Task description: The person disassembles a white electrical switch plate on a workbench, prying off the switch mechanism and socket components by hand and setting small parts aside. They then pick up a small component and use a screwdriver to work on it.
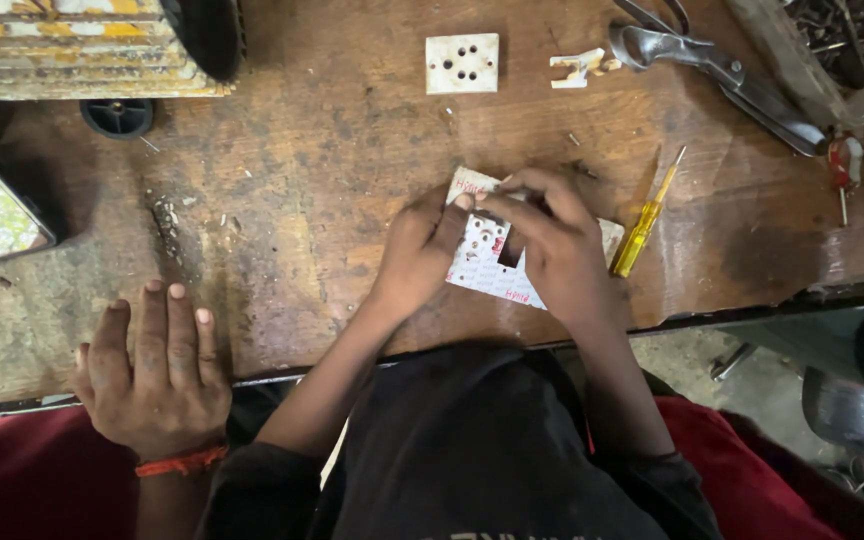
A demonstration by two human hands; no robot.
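Note:
A white switch plate (482,262) with small holes, a dark rectangular cutout and red marks lies on the worn wooden bench (292,200). My left hand (417,255) grips its left edge, thumb on top. My right hand (557,250) covers its right half, with fingertips pinched over the plate's upper edge near the cutout. Whether those fingertips hold a small part is hidden. A yellow-handled screwdriver (642,225) lies just right of my right hand.
Another person's hand (152,370) with a red thread wristband rests flat at the bench's front left. Farther back lie a white socket plate (462,63), a small white part (580,68), metal shears (722,70), a red-handled tool (842,165) and a tray of screws (842,35).

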